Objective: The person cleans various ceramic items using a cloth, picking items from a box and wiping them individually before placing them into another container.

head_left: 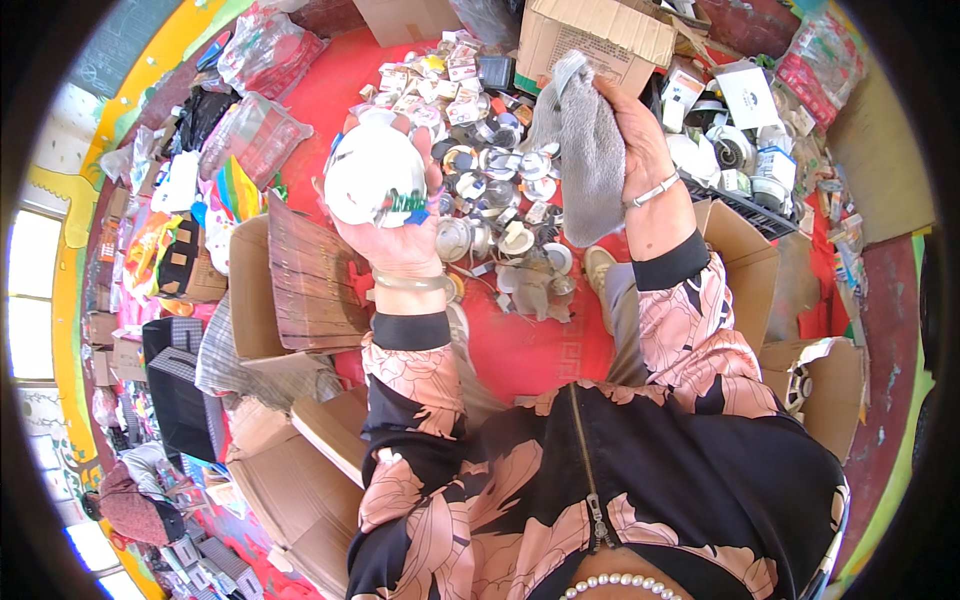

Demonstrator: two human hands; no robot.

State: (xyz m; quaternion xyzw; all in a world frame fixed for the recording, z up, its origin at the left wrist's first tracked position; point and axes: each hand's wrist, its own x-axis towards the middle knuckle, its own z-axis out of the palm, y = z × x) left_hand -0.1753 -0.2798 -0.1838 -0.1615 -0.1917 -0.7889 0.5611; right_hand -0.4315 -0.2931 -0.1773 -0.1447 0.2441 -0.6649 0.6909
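Observation:
Cradled in my left hand [405, 245], palm up with the fingers curled behind it, is a smooth white round lamp [372, 172] with green marking near its lower edge. My right hand [640, 135] grips a grey fuzzy cloth [592, 175], which hangs down from the fingers. The two hands are apart, and the cloth does not touch the lamp. Beyond and between them lies a heap of round lamp fittings [500, 160], mostly white and silver. Part of the lamp's back is hidden by my palm and fingers.
Small boxes [430, 85] are piled behind the fittings. A cardboard carton [595, 40] stands at the far side. On the right, a black crate [740, 205] holds more fittings. An open carton [300, 285] is by my left arm. Another person [140, 500] is at the lower left.

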